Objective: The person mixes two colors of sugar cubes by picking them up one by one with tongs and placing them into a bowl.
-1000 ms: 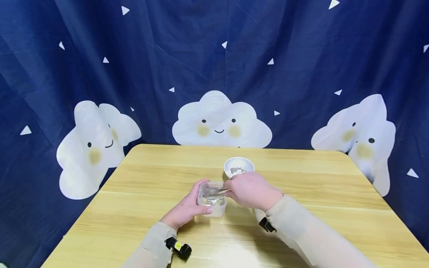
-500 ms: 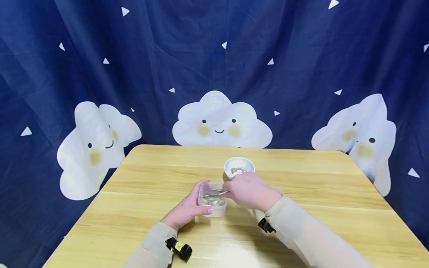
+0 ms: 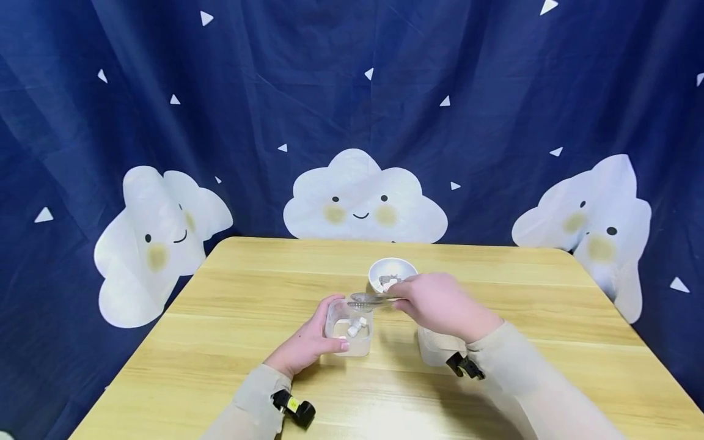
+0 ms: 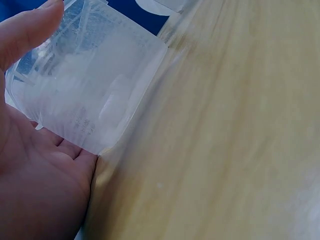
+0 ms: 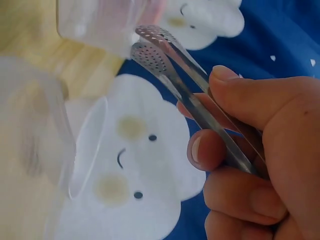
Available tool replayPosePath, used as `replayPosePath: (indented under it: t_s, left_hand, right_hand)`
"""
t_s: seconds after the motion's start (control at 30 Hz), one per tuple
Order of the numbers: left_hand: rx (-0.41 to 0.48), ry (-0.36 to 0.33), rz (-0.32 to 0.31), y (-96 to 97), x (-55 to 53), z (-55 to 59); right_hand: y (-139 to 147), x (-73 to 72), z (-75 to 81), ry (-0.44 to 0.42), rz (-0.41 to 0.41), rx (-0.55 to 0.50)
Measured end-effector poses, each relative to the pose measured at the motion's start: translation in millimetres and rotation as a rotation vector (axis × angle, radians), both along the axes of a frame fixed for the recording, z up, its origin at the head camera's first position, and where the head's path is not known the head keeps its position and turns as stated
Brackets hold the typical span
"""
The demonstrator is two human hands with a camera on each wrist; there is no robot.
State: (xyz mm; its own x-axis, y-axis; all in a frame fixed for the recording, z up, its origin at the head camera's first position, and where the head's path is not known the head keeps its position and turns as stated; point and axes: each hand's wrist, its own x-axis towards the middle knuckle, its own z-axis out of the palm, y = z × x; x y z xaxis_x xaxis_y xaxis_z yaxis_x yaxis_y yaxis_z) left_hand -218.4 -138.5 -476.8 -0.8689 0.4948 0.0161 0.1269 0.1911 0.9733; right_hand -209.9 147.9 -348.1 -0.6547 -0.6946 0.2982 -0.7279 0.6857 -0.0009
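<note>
My left hand grips a clear plastic container that stands on the table, thumb on the near side and fingers around the far left. Several small white cubes lie inside it. In the left wrist view the container's wall shows frosted between thumb and fingers. My right hand pinches metal tongs between thumb and fingers, their tips over the container's far right rim. The right wrist view shows the tongs' perforated ends slightly apart, with nothing visible between them.
A white bowl with white and grey pieces stands behind the right hand. Another clear container is under the right wrist, partly hidden by it. The wooden table ends at a dark blue curtain with cloud prints.
My right hand has lifted the tongs out of the container and shifted right and up. White cubes now show inside the container. The left hand has stayed in place.
</note>
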Motion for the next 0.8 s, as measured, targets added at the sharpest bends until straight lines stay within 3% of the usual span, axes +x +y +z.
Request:
replayPosePath:
  t_s: [0.2,0.37,0.6,0.8]
  left_hand:
    - [0.024,-0.02,-0.004,-0.8,0.7,0.2]
    - [0.03,-0.032,-0.01,-0.2,0.7,1.2]
    - [0.013,-0.035,-0.003,0.2,-0.6,0.1]
    - [0.025,-0.05,-0.005,-0.4,0.0,1.2]
  right_hand:
    - [21.1,-4.6,4.4,0.05,-0.003,-0.072]
    - [39.6,-8.2,2.6,0.077,-0.059,-0.125]
    - [57.1,-13.5,-7.5,0.052,-0.175,-0.077]
    - [61.0,-14.1,-12.5,0.021,-0.209,-0.061]
